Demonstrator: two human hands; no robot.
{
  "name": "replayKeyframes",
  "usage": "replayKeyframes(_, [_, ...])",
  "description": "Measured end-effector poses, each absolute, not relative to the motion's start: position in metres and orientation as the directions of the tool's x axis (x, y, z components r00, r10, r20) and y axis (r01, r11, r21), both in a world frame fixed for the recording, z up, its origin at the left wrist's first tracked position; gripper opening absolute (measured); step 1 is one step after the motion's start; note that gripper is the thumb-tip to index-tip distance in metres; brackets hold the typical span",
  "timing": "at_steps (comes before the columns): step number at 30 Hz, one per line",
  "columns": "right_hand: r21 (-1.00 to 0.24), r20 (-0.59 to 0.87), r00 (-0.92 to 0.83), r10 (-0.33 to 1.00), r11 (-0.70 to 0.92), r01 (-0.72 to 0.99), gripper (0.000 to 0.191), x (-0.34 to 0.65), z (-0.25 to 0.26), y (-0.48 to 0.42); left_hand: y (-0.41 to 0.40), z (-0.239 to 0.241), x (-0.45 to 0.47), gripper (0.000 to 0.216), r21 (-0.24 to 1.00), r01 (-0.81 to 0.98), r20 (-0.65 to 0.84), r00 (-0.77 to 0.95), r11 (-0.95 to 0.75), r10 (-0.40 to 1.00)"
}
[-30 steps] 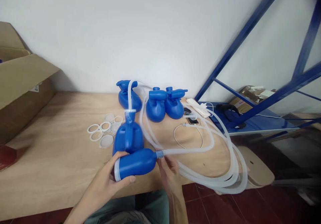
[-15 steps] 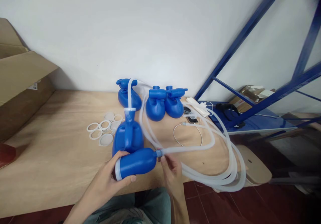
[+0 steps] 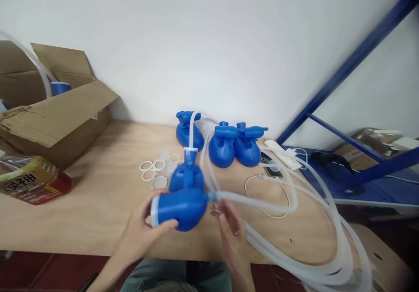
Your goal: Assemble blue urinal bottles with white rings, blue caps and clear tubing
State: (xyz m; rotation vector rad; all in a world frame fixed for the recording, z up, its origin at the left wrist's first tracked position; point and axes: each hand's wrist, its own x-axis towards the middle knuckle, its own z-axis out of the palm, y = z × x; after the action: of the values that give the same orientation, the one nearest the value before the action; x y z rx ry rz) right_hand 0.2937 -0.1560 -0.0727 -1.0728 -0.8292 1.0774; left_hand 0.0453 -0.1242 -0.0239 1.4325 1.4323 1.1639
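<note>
My left hand (image 3: pixel 145 224) is wrapped around a blue plastic funnel-shaped cup (image 3: pixel 183 207), held sideways over the table, with a white ring on its wide left end. A clear hose (image 3: pixel 252 201) joins its narrow right end through a translucent connector (image 3: pixel 213 196). Just below that connector is my right hand (image 3: pixel 231 228), fingers loosely curled and apart, with nothing visible in them. Behind the cup stands a blue plastic bottle with a handle (image 3: pixel 187 175), partly hidden by it. Another clear hose (image 3: pixel 192 130) rises from that bottle's neck.
Several blue bottles (image 3: pixel 221 152) stand along the wall. White rings and translucent discs (image 3: pixel 159 165) lie left of the middle. Coiled hoses (image 3: pixel 340 257), a phone (image 3: pixel 273 170) and a power strip (image 3: pixel 283 154) are at right. A cardboard box (image 3: pixel 88 130) and a red-yellow jug (image 3: pixel 39 180) are at left.
The view has turned left, bringing more of the box and the jug into sight. My right hand has come off the hose connector and dropped slightly. The left hand keeps its hold on the cup.
</note>
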Motion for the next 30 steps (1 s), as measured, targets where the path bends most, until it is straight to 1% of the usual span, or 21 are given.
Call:
replayKeyframes(2, [-0.990,0.075,0.260,0.963,0.104,-0.098,0.055,0.281,-0.076,-0.147,-0.110,-0.019,0.023,0.061,0.979,0.203,0.065,-0.156,-0.033,0.986])
replayKeyframes(3, [-0.995,0.099,0.258,0.961,0.101,0.003,0.060,0.273,-0.078,-0.143,-0.103,-0.017,0.013,0.061,0.981,0.191,0.054,-0.178,-0.019,0.983])
replayKeyframes(5, [-0.981,0.139,0.264,0.954,0.097,0.167,0.073,0.256,-0.085,-0.134,-0.091,-0.013,-0.002,0.062,0.975,0.220,0.026,-0.179,0.015,0.983])
replayKeyframes(6, [-0.971,0.153,0.262,0.953,0.096,0.217,0.079,0.248,-0.090,-0.131,-0.087,-0.012,-0.005,0.062,0.968,0.249,0.013,-0.162,0.028,0.987])
replayKeyframes(7, [-0.964,0.159,0.259,0.953,0.094,0.247,0.080,0.240,-0.095,-0.128,-0.084,-0.011,-0.004,0.062,0.960,0.277,0.005,-0.134,0.032,0.991])
replayKeyframes(8, [-0.960,0.162,0.255,0.953,0.092,0.266,0.078,0.233,-0.100,-0.126,-0.081,-0.011,0.000,0.061,0.955,0.294,0.003,-0.099,0.026,0.995])
replayKeyframes(10, [-0.951,0.170,0.248,0.954,0.093,0.294,0.063,0.224,-0.111,-0.124,-0.077,-0.011,0.016,0.059,0.959,0.283,0.014,-0.021,-0.008,1.000])
replayKeyframes(12, [-0.945,0.190,0.242,0.951,0.111,0.307,0.053,0.222,-0.121,-0.123,-0.071,-0.012,0.037,0.060,0.977,0.211,0.008,0.059,-0.021,0.998])
replayKeyframes(16, [-0.941,0.234,0.244,0.941,0.156,0.301,0.057,0.235,-0.131,-0.123,-0.054,-0.017,0.068,0.073,0.997,0.034,-0.074,0.278,0.068,0.958])
replayKeyframes(18, [-0.941,0.237,0.267,0.934,0.152,0.303,0.054,0.241,-0.132,-0.123,-0.054,-0.025,0.076,0.082,0.995,-0.027,-0.088,0.299,0.101,0.950])
replayKeyframes(19, [-0.940,0.239,0.288,0.927,0.146,0.310,0.052,0.243,-0.132,-0.124,-0.058,-0.032,0.078,0.086,0.993,-0.053,-0.088,0.271,0.106,0.959])
replayKeyframes(21, [-0.922,0.289,0.341,0.894,0.165,0.349,0.047,0.241,-0.132,-0.128,-0.074,-0.047,0.081,0.087,0.992,-0.080,-0.084,0.148,0.097,0.985])
replayKeyframes(23, [-0.861,0.417,0.343,0.842,0.245,0.446,0.042,0.232,-0.132,-0.137,-0.098,-0.064,0.082,0.075,0.995,-0.044,-0.091,-0.013,0.090,0.996])
replayKeyframes(25, [-0.759,0.540,0.272,0.797,0.322,0.566,0.041,0.219,-0.130,-0.149,-0.123,-0.077,0.080,0.073,0.991,-0.028,-0.134,-0.148,0.132,0.980])
replayKeyframes(27, [-0.667,0.595,0.160,0.787,0.373,0.645,0.046,0.205,-0.121,-0.159,-0.141,-0.081,0.073,0.078,0.988,-0.032,-0.153,-0.223,0.150,0.963])
replayKeyframes(28, [-0.633,0.613,0.112,0.782,0.401,0.662,0.050,0.197,-0.113,-0.161,-0.146,-0.079,0.068,0.079,0.990,-0.023,-0.142,-0.243,0.140,0.960])
replayKeyframes(30, [-0.574,0.654,0.012,0.756,0.486,0.659,0.058,0.183,-0.092,-0.156,-0.148,-0.068,0.056,0.074,0.993,0.085,-0.060,-0.244,0.083,0.968])
